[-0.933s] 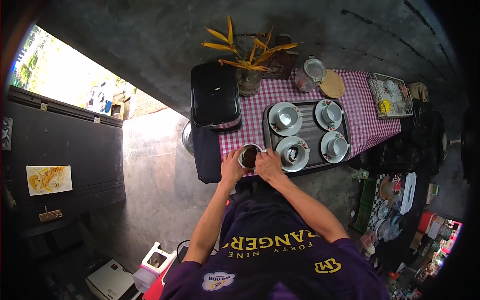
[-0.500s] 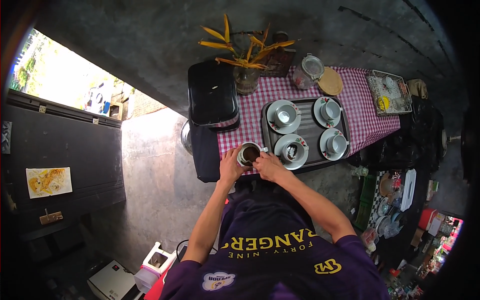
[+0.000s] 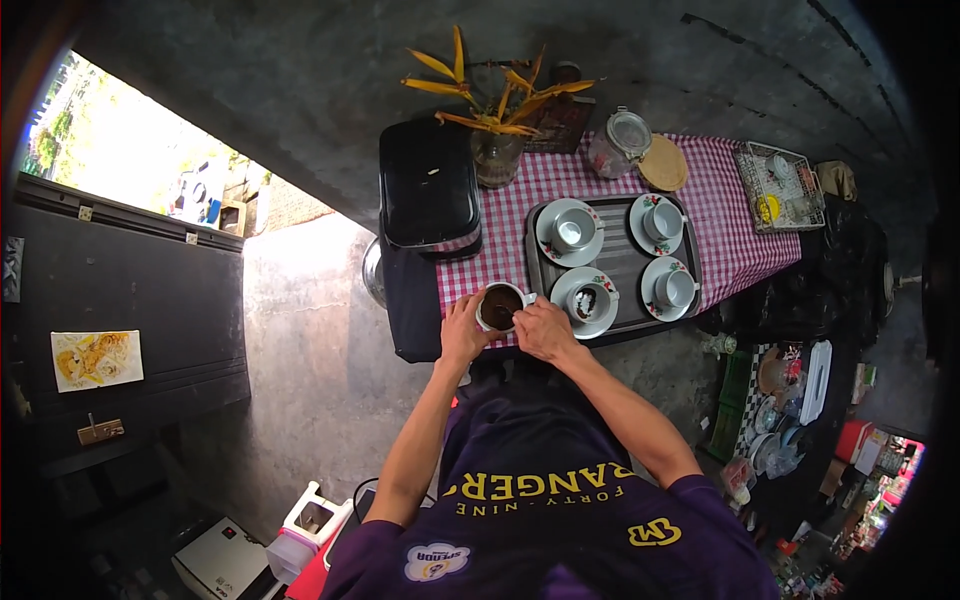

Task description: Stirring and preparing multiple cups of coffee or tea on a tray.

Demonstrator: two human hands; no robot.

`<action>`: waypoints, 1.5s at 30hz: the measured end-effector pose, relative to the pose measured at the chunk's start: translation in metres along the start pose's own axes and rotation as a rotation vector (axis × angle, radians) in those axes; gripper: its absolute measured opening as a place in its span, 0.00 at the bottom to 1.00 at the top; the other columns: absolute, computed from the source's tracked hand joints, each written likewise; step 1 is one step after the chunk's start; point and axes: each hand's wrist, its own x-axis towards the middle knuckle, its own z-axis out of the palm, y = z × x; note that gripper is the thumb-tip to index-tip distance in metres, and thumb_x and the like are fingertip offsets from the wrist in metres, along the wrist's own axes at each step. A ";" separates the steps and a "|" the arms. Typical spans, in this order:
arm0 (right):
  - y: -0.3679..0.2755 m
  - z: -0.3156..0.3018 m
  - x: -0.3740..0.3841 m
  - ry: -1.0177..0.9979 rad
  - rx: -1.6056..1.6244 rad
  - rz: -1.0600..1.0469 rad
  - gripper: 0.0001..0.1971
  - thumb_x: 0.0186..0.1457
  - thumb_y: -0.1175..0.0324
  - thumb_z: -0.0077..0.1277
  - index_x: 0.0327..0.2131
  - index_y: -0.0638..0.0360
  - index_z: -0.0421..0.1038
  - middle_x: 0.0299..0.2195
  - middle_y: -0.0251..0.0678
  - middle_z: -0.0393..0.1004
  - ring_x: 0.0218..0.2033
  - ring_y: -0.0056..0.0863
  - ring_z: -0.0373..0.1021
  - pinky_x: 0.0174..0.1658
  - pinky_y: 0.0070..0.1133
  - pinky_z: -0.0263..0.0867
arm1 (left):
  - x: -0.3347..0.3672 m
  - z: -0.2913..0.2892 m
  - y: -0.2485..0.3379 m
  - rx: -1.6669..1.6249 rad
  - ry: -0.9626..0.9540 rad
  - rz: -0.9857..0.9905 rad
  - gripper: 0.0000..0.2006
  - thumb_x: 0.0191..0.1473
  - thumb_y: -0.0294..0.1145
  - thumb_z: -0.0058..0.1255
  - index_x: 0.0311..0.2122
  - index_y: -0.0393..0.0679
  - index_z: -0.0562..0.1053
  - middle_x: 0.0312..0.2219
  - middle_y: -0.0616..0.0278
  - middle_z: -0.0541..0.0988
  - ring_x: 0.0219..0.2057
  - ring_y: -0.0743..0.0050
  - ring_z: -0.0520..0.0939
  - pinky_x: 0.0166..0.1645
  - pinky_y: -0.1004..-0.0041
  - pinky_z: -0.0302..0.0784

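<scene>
Fingers of the left hand (image 3: pixel 463 335) are curled around the left side of a white cup (image 3: pixel 483 318), grasping it. The right hand (image 3: pixel 543 330) has its fingers bent together at the cup's right side, just beside its handle; whether they pinch anything is hidden. Dark brown contents (image 3: pixel 502 306) show inside the cup, which is at the near edge of a pink-and-white checked cloth (image 3: pixel 730 180), just left of a grey ribbed tray (image 3: pixel 614 235).

On that tray are four white cups on saucers with red and green decoration, two near and two far. The near-left one (image 3: pixel 586 303) has dark and white patches inside.

A black lidded box (image 3: pixel 428 185) sits at the table's left, beside a glass vase (image 3: pixel 496 162) with yellow-orange leaves. Behind the vase, a dark plaque (image 3: pixel 562 125) is too dim to read. Farther right are a clasp-lidded glass jar (image 3: pixel 620 145), a round tan disc (image 3: pixel 664 166) and, at the right end, a wire basket (image 3: pixel 782 190) with a yellow thing in it.

Bold yellow lettering crosses the wearer's purple shirt (image 3: pixel 545 535), upside down in view, with smaller yellow letters below, a yellow emblem at right and a white cloud-shaped badge at left. Small dark print marks a white box (image 3: pixel 222 555) at the near left.
</scene>
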 end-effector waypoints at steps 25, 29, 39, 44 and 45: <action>0.002 0.010 -0.024 0.188 0.584 0.617 0.11 0.53 0.65 0.51 0.27 0.63 0.77 0.23 0.43 0.77 0.23 0.34 0.73 0.29 0.27 0.67 | 0.000 -0.003 0.005 -0.032 -0.039 -0.040 0.46 0.27 0.39 0.71 0.58 0.53 0.64 0.48 0.59 0.72 0.49 0.53 0.72 0.50 0.58 0.70; 0.015 0.009 -0.030 0.136 0.736 0.767 0.12 0.53 0.65 0.53 0.29 0.66 0.77 0.18 0.35 0.75 0.19 0.21 0.70 0.25 0.21 0.64 | 0.000 -0.003 0.004 -0.035 -0.040 -0.041 0.47 0.26 0.39 0.72 0.58 0.53 0.64 0.48 0.60 0.72 0.49 0.53 0.71 0.50 0.58 0.69; 0.027 0.021 -0.035 0.118 0.900 0.739 0.12 0.54 0.65 0.52 0.31 0.65 0.77 0.19 0.32 0.75 0.20 0.16 0.67 0.24 0.18 0.61 | 0.000 -0.004 0.005 -0.043 -0.044 -0.051 0.47 0.25 0.39 0.72 0.58 0.53 0.64 0.48 0.59 0.71 0.50 0.53 0.71 0.51 0.59 0.69; 0.030 0.025 -0.039 0.117 0.987 0.773 0.11 0.53 0.65 0.52 0.31 0.65 0.77 0.19 0.30 0.74 0.19 0.15 0.65 0.23 0.17 0.58 | 0.000 -0.005 0.007 -0.041 -0.049 -0.054 0.47 0.26 0.39 0.72 0.58 0.53 0.64 0.49 0.59 0.71 0.50 0.53 0.71 0.51 0.59 0.68; 0.029 0.023 -0.038 0.116 0.987 0.774 0.11 0.53 0.65 0.52 0.31 0.65 0.77 0.19 0.30 0.74 0.19 0.15 0.65 0.23 0.17 0.58 | 0.001 -0.006 0.007 -0.039 -0.052 -0.060 0.47 0.26 0.39 0.72 0.58 0.53 0.64 0.49 0.59 0.71 0.50 0.53 0.71 0.52 0.58 0.68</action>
